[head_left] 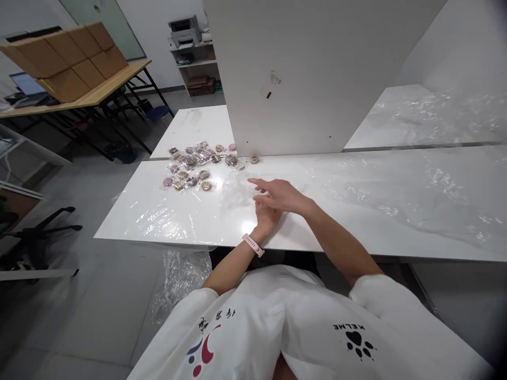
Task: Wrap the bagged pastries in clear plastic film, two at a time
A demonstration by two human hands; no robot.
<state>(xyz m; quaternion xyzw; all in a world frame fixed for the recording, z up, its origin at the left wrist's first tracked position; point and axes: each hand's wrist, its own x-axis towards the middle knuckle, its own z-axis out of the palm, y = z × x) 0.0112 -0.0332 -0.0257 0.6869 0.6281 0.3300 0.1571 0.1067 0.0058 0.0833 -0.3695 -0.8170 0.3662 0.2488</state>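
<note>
My right hand (283,195) crosses over my left hand just above the white table (158,211). Its index finger is stretched out to the left, apart from the other fingers, and nothing shows in its grip. Beneath it, my left hand (266,215) has its fingers mostly hidden; a pale pink band (253,245) circles that wrist. Crumpled clear plastic (236,194) lies left of both hands; whether a finger touches it I cannot tell. Farther left are several small round pieces in clear wrappers (192,161), purple, brown and tan.
A tall white panel (293,79) rises behind the table's middle. Clear plastic sheeting (415,195) spreads over the right side. More plastic (184,274) hangs below the front edge. Cardboard boxes (75,58) stand on a wooden table at the far left, near a printer (185,31).
</note>
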